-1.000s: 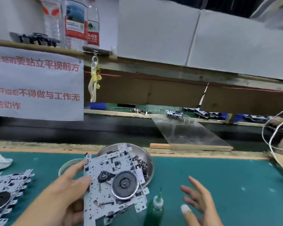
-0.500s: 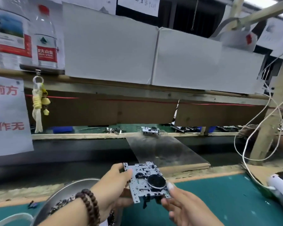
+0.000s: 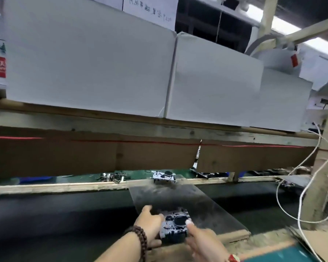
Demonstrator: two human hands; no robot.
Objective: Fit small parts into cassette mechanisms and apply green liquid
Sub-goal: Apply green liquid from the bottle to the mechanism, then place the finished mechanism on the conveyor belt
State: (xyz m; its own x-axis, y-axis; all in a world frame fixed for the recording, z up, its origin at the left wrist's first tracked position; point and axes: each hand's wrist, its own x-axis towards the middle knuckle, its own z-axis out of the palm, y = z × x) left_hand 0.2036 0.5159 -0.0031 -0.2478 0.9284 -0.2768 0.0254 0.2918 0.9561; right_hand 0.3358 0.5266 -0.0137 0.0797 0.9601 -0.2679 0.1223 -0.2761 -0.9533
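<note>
A metal cassette mechanism (image 3: 175, 225) with a black round wheel sits at the near end of a clear plastic ramp (image 3: 178, 197). My left hand (image 3: 150, 224), bead bracelet on its wrist, holds the mechanism's left edge with fingers curled around it. My right hand (image 3: 201, 241) reaches in from the right, its index fingertip touching the top beside the wheel. A second cassette mechanism (image 3: 164, 175) lies at the ramp's far end on the far bench. The green liquid bottle is out of view.
A dark conveyor belt (image 3: 64, 214) runs under the ramp. White boards (image 3: 102, 63) stand on a wooden shelf above. White cables (image 3: 311, 186) hang beside a wooden post (image 3: 322, 176) at right. Loose metal parts (image 3: 112, 176) lie on the far bench. Green mat corner (image 3: 284, 256) shows at lower right.
Both hands carried the mechanism away from the bowl and bench, forward onto the near end of the clear ramp. The view swung up and right; bowl and green bottle left the frame.
</note>
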